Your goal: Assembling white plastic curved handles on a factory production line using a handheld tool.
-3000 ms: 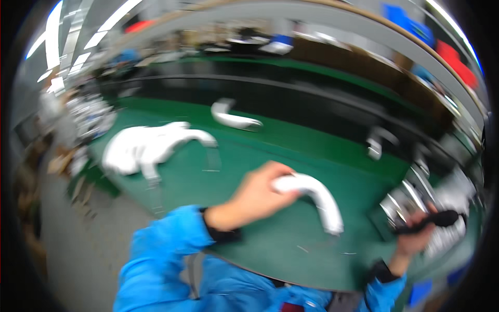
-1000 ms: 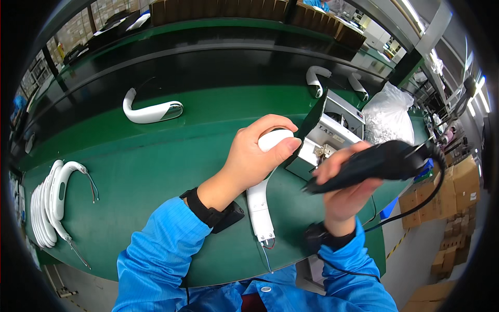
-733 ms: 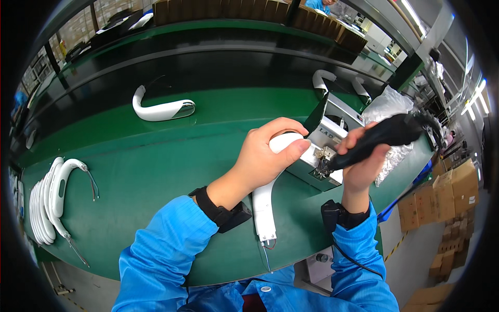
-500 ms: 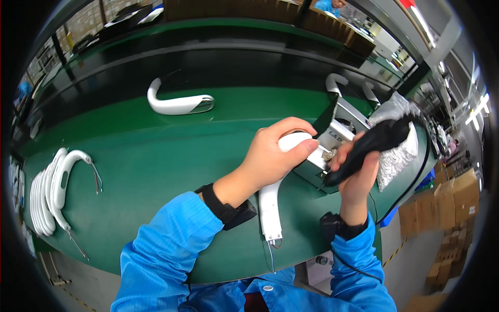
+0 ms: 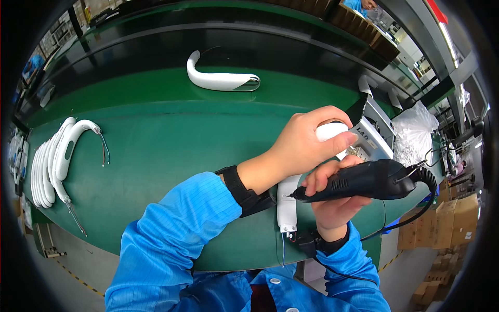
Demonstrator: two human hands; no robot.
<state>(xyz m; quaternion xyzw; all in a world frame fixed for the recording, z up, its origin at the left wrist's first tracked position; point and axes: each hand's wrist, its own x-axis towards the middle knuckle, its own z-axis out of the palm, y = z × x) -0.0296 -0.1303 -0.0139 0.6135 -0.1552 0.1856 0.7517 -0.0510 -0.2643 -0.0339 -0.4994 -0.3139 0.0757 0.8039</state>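
Left hand [image 5: 301,148]: closed over the top end of the white curved part [image 5: 287,203], pinning it to the green bench [image 5: 156,140].
Part's axis: runs from that hand down toward the person, wires at the near end.
Right hand [image 5: 335,200]: just right of the part, gripping the black electric screwdriver [image 5: 364,181], tip pointing left at the part.

Bench [image 5: 156,140]: runs left to right, bearing everything named here.
Stack of curved parts [image 5: 49,166]: on the bench at the far left.
Single curved part [image 5: 221,79]: behind the hands, near the far edge.
Held part [image 5: 289,205]: near the front edge, under the left hand [image 5: 304,145] (its wires overhang the edge).
Screwdriver [image 5: 364,180]: in the right hand [image 5: 335,203], tip touching the held part.
Fixture box [image 5: 366,138]: just behind the hands.
Plastic bag [image 5: 416,130]: right of the box.
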